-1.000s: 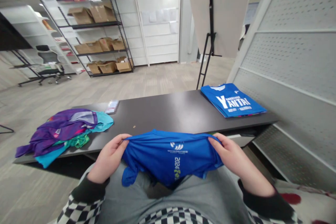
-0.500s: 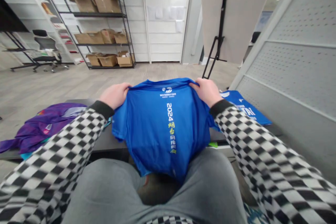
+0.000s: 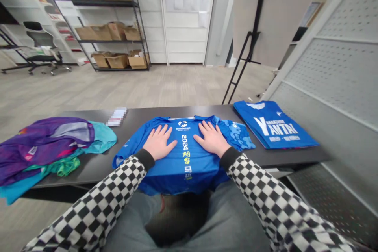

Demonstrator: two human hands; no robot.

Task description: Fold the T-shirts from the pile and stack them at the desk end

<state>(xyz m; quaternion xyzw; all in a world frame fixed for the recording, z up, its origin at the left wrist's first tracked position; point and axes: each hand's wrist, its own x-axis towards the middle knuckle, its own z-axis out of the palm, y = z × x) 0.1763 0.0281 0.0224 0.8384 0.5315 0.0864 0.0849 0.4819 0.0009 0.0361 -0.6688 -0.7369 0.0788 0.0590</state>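
A blue T-shirt (image 3: 184, 157) with white and yellow print lies spread on the dark table (image 3: 141, 112), its lower part hanging over the near edge towards my lap. My left hand (image 3: 160, 141) rests flat on the shirt's upper left, fingers spread. On the upper right, my right hand (image 3: 213, 138) also lies flat with its fingers apart. The patterned sleeve (image 3: 236, 132) stretches out to the right of that hand, while the other sleeve (image 3: 125, 151) reaches left. Neither hand grips the cloth.
Folded blue shirts (image 3: 274, 126) lie at the table's right end. A heap of purple and turquoise shirts (image 3: 56, 141) covers the left end, near a small blurred white item (image 3: 117, 117). Beyond stand a shelf with boxes (image 3: 115, 33), an easel board (image 3: 251, 47) and a grey partition (image 3: 333, 71).
The blue T-shirt has come down from being held up and now lies on the table. Both hands have let go of its shoulders and press flat on it. The view has tilted downward.
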